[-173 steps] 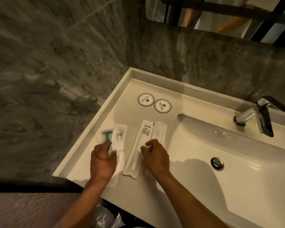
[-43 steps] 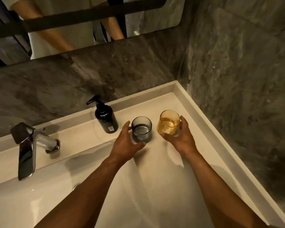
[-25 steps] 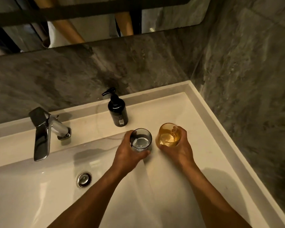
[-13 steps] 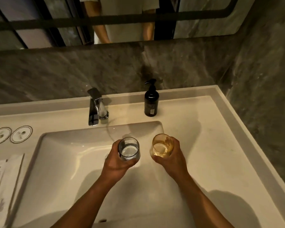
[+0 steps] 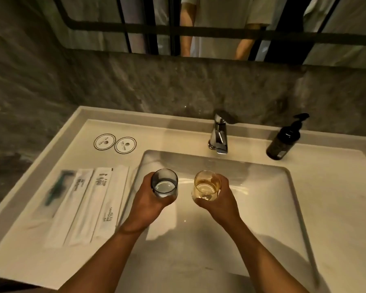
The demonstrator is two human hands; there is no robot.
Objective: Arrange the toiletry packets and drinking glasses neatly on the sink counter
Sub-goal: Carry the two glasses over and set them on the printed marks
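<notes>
My left hand (image 5: 148,205) grips a grey tinted glass (image 5: 164,182), held upright over the left part of the basin. My right hand (image 5: 219,201) grips an amber glass (image 5: 206,186) beside it, a short gap between the two. Several white toiletry packets (image 5: 87,206) lie side by side on the left counter (image 5: 68,157), one showing a green razor (image 5: 54,190). Two round paper coasters (image 5: 114,143) sit on the counter behind the packets.
A chrome tap (image 5: 219,134) stands behind the basin (image 5: 262,197). At the back right stands a dark pump bottle (image 5: 284,140). Grey stone walls close in the counter at the back and left. A mirror (image 5: 220,24) above reflects a person's torso.
Both hands have carried the glasses from the right counter leftwards to over the basin. The view has swung left, bringing the packets and coasters into sight.
</notes>
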